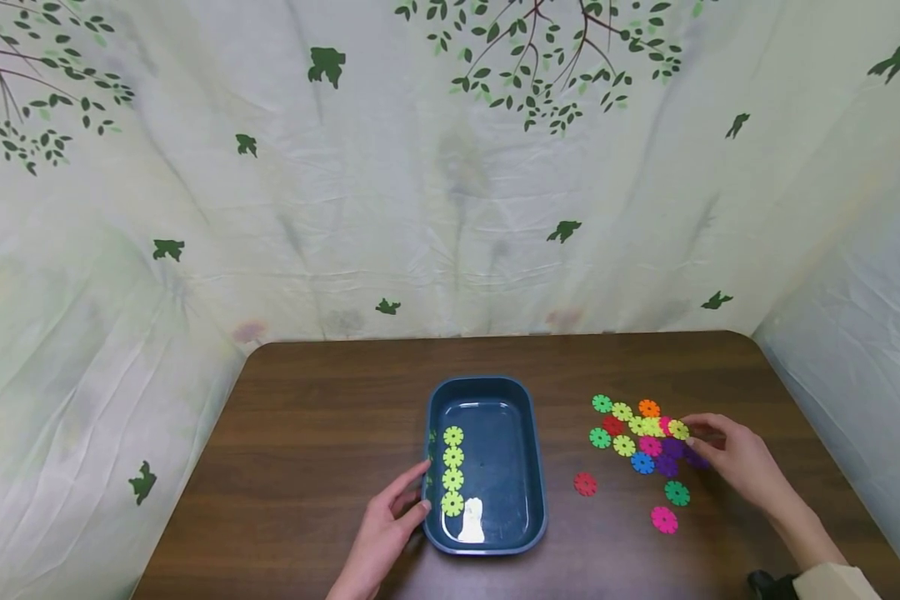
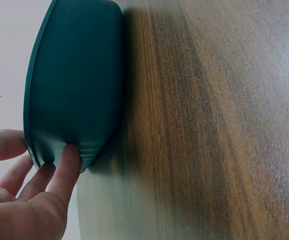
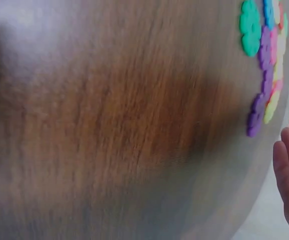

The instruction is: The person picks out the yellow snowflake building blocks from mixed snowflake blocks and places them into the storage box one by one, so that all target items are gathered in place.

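Observation:
My left hand grips the left wall of a dark blue rectangular tray. In the left wrist view, fingertips press the outside of the tray, and another finger meets its rim. Inside the tray, several yellow flower-shaped plastic discs form a column along the left side. My right hand reaches over the right edge of a loose cluster of such discs, its fingertips beside a yellow disc. The right wrist view shows its fingers fairly straight, apart from the purple discs, with nothing visible in them.
Discs in green, orange, blue and other colours lie partly overlapping on the brown wooden table. A red disc and a pink disc lie apart. A leaf-patterned curtain stands behind the table.

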A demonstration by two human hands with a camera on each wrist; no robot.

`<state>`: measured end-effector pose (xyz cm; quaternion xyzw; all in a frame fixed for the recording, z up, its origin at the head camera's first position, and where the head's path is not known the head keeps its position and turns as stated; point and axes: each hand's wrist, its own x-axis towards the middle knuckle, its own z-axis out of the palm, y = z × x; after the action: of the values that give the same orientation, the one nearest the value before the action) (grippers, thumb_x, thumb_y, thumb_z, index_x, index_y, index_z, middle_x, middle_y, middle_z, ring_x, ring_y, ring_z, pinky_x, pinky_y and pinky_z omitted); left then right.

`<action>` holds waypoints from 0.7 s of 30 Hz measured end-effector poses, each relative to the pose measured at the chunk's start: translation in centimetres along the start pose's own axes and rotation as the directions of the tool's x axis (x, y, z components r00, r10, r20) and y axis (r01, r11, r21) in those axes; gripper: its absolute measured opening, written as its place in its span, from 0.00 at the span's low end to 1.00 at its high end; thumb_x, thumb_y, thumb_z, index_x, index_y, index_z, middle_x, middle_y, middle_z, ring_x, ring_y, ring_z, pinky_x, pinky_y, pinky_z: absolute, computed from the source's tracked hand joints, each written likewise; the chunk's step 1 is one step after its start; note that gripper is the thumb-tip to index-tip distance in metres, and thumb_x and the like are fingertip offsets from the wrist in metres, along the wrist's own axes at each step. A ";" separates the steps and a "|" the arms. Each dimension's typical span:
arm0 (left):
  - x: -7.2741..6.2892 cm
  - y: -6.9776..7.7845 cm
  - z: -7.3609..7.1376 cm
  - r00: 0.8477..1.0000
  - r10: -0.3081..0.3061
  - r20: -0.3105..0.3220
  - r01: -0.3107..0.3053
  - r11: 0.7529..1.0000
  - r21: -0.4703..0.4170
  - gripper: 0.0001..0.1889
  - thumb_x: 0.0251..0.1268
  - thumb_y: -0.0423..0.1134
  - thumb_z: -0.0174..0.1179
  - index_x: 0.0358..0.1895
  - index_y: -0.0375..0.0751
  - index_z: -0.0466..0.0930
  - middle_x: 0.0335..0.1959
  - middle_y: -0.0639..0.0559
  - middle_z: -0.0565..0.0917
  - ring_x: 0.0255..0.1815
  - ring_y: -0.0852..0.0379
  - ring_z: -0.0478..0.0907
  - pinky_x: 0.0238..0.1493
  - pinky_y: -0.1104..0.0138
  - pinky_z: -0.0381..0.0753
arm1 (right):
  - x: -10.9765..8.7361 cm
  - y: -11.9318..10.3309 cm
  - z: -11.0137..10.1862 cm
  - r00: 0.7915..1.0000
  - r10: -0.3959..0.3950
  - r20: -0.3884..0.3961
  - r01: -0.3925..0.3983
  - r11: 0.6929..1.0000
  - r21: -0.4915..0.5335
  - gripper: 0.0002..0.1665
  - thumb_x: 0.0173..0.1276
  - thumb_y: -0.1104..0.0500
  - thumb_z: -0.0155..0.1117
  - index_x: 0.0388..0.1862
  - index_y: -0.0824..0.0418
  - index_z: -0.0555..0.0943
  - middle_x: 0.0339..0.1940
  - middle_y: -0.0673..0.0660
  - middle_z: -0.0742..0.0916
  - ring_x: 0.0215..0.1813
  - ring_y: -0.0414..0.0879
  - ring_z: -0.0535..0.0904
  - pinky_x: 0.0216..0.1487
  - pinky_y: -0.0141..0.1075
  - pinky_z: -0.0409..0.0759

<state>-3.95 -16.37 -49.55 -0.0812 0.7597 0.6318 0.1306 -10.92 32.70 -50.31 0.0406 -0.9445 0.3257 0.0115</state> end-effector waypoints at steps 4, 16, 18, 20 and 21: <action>-0.1 0.0 -0.1 1.000 0.020 -0.002 -0.020 1.000 -0.007 0.27 0.67 0.31 0.58 0.70 0.47 0.71 0.70 0.37 0.67 0.59 0.43 0.75 0.54 0.55 0.79 | 0.6 0.7 0.2 1.000 0.023 0.020 -0.023 1.000 -0.016 0.21 0.67 0.63 0.67 0.57 0.69 0.78 0.51 0.71 0.82 0.51 0.67 0.78 0.47 0.60 0.78; -0.2 -0.3 -0.1 0.999 0.051 0.002 -0.050 0.998 -0.048 0.28 0.67 0.31 0.59 0.70 0.47 0.70 0.69 0.36 0.67 0.59 0.42 0.75 0.52 0.58 0.79 | 2.2 1.8 0.7 0.997 0.052 0.049 -0.050 0.998 -0.036 0.20 0.64 0.64 0.68 0.55 0.69 0.80 0.48 0.70 0.82 0.47 0.64 0.77 0.47 0.61 0.75; -0.2 -0.4 -0.1 0.999 0.048 0.002 -0.048 0.997 -0.053 0.28 0.67 0.31 0.59 0.70 0.47 0.70 0.69 0.36 0.67 0.59 0.42 0.75 0.52 0.58 0.79 | 2.2 1.9 0.8 0.998 0.050 0.044 -0.048 0.998 -0.046 0.20 0.64 0.63 0.69 0.54 0.70 0.80 0.48 0.70 0.80 0.47 0.64 0.76 0.47 0.62 0.74; -0.2 -0.4 -0.1 0.999 0.044 0.002 -0.044 0.998 -0.050 0.28 0.67 0.31 0.59 0.70 0.47 0.70 0.69 0.36 0.68 0.59 0.42 0.75 0.52 0.58 0.79 | 2.3 1.9 0.9 0.998 0.043 0.035 -0.042 0.998 -0.051 0.18 0.64 0.64 0.69 0.52 0.70 0.81 0.48 0.70 0.80 0.47 0.64 0.76 0.47 0.61 0.74; -0.2 -0.4 -0.1 0.999 0.040 0.002 -0.040 0.998 -0.047 0.28 0.68 0.31 0.59 0.70 0.47 0.70 0.69 0.37 0.68 0.59 0.43 0.75 0.52 0.58 0.79 | 2.3 1.9 1.0 0.999 0.042 0.029 -0.040 0.998 -0.051 0.18 0.64 0.64 0.69 0.51 0.70 0.81 0.47 0.70 0.80 0.46 0.64 0.76 0.47 0.61 0.74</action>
<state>-3.69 -16.57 -49.87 -0.0681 0.7459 0.6522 0.1169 -13.34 33.44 -52.15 0.0259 -0.9531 0.3013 -0.0085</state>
